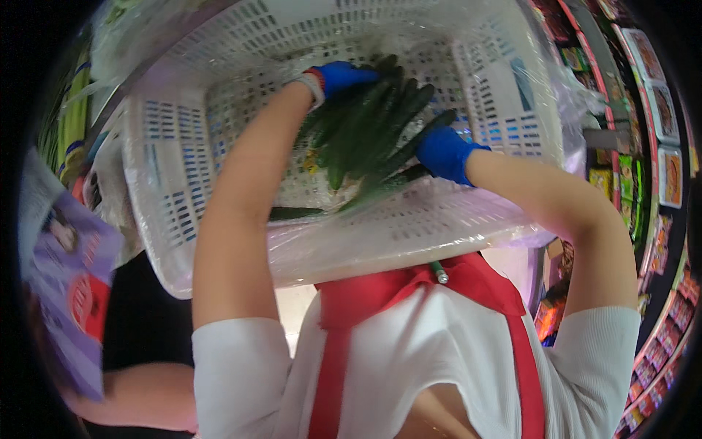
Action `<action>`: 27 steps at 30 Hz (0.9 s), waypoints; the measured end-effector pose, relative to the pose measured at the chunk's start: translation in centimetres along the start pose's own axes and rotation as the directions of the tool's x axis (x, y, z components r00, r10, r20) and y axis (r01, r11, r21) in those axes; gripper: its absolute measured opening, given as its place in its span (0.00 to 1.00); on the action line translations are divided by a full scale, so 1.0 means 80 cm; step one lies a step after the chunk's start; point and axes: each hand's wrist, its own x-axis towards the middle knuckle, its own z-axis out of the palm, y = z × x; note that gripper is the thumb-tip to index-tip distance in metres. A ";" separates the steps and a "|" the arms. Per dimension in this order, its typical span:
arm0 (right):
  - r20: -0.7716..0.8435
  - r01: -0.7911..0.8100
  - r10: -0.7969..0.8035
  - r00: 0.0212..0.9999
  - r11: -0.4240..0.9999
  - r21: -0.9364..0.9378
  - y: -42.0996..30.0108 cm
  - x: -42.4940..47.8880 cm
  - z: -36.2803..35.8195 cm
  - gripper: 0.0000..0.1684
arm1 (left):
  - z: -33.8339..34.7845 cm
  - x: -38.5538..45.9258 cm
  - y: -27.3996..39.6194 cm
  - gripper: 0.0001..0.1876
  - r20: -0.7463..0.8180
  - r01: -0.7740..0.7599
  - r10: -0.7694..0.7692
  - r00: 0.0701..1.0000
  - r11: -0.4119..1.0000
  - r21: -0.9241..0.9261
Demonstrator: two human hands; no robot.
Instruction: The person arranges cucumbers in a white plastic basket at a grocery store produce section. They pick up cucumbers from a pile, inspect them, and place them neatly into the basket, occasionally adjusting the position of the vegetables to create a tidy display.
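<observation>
In the head view, a bundle of dark green cucumbers (362, 126) is gathered between my two hands inside a white slotted plastic crate (164, 164). Clear plastic film lines the crate and drapes over its near wall. My left hand (343, 77), in a blue glove, grips the bundle's far left side, its fingertips lost among the cucumbers. Around the right side curls my right hand (447, 153), also blue-gloved, fingers mostly hidden. Motion blurs the middle of the bundle. A separate cucumber (296, 213) lies by the near wall, and a yellow flower scrap (311, 162) shows beneath the bundle.
Another person's arm (148, 392) and a purple printed bag (77, 285) are close on my left. Beyond them stand long green stalks (77, 110) tied with bands. Shelves of packaged goods (630, 186) run along the right. My red apron (373, 302) meets the crate's near side.
</observation>
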 end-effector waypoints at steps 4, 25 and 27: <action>-0.059 -0.031 0.028 0.998 0.998 -0.054 0.003 -0.001 0.006 0.09 | 0.004 0.007 0.002 0.39 -0.095 0.013 -0.009 0.995 0.999 0.043; 0.212 0.047 0.860 0.465 -0.263 0.964 0.042 -0.020 -0.027 0.20 | -0.012 -0.003 0.012 0.47 -0.106 -0.024 0.036 0.994 0.993 0.116; 0.452 -0.022 0.771 0.448 -0.496 0.868 0.040 -0.027 -0.023 0.16 | -0.008 0.000 0.007 0.48 -0.117 -0.035 0.048 0.992 0.993 0.110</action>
